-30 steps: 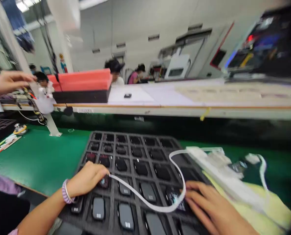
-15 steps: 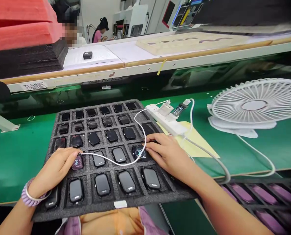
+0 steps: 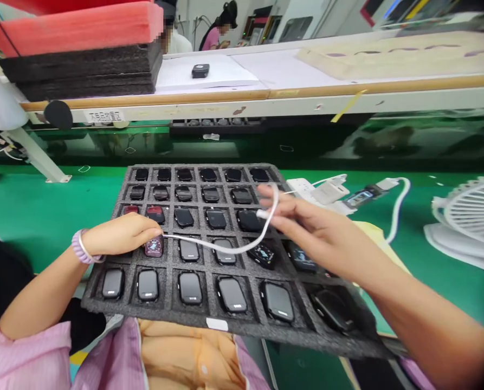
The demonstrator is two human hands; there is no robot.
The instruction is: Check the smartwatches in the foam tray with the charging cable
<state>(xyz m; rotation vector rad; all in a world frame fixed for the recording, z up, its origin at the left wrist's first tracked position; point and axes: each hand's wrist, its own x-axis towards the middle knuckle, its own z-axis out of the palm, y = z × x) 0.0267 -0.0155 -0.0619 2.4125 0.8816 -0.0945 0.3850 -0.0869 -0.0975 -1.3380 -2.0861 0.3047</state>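
- Left hand: thumb and finger pinched on one end of the thin, smooth white cable, at the lit watch.
- Right hand: blurred, fingers curled around the cable's other end, above the tray.
- Cable: sags in a curve between both hands.
- Tray: grainy dark foam, square pockets holding glossy, round-cornered watches.
- Writing: shelf label in Chinese characters, blurred; marks on watches too small to read.
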